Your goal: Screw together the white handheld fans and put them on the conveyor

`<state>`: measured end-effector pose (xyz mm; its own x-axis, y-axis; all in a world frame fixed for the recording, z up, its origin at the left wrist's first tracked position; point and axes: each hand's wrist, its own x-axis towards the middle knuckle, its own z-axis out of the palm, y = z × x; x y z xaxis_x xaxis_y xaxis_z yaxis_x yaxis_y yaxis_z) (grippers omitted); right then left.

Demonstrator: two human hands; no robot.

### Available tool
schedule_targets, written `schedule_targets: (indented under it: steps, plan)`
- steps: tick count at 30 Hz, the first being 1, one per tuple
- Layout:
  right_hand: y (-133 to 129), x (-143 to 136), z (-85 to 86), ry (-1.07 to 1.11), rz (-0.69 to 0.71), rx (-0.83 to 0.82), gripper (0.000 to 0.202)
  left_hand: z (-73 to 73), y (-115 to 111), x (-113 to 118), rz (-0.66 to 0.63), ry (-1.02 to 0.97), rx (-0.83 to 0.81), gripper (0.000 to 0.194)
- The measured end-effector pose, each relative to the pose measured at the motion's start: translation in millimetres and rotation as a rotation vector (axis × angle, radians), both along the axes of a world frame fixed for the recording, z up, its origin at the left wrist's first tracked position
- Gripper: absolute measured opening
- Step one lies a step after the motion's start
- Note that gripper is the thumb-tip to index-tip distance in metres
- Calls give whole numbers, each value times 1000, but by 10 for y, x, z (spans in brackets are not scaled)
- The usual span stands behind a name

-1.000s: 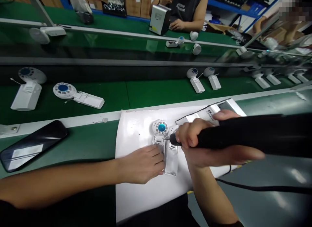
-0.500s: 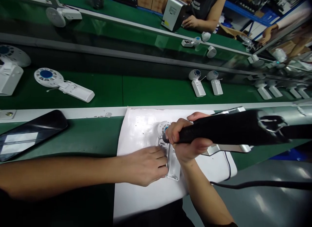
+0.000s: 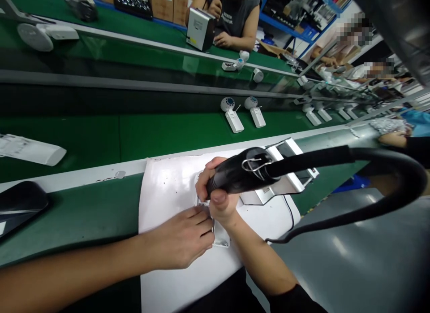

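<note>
A black electric screwdriver is gripped in my right hand, its loop end and thick cord pointing right. Its tip points down at a white plastic housing, but the tip is hidden behind my fingers. My left hand lies along the left side of that housing, fingers curled against its edge. Most of the housing is covered by both hands; its lower tray-like end shows. Beneath it lies a white sheet on the green bench.
A white box-like stand is right of my right hand. Beyond, white round-headed units lie on a green belt, another unit at left. A dark phone-like slab is on the bench. A co-worker sits opposite.
The view has swung right, so the belt and bench things appear further left. The screwdriver has changed angle, and its cord now loops out to the right. Both hands stay at the housing.
</note>
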<state>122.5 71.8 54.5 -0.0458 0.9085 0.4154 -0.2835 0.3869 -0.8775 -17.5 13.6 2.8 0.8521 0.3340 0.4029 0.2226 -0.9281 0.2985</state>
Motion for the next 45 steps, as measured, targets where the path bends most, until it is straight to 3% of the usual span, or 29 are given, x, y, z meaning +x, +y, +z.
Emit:
schedule_targets:
  steps: [3,6,8,10,13,17,21,28,36,42,45]
  plan:
    - [-5,234,294,25,-183,216,55,-2,-2,14,13,-3,-1,14]
    - [62,610,556,-43,-574,402,46,7,-3,18,11,8,-25,17]
    - [124,821,626,-76,-726,403,43,13,-4,14,7,22,-31,19]
    - [153,931,625,-85,-762,360,41,20,-5,7,4,27,-34,19]
    - [95,880,589,-64,-661,274,44,30,-4,1,0,30,-37,19]
    - [-40,553,545,3,-361,140,50,32,0,8,-7,35,-32,18]
    - [-46,276,433,58,-242,84,49,31,7,14,1,34,-33,16]
    - [40,216,252,50,-176,11,47,47,7,10,-3,24,5,16]
    - [67,180,171,74,-128,-75,48,43,23,11,-4,42,28,17]
    - [50,126,82,76,-124,-19,40,68,-39,-1,-21,44,-36,15]
    - [11,161,196,50,-170,99,50,36,10,8,4,56,-38,9]
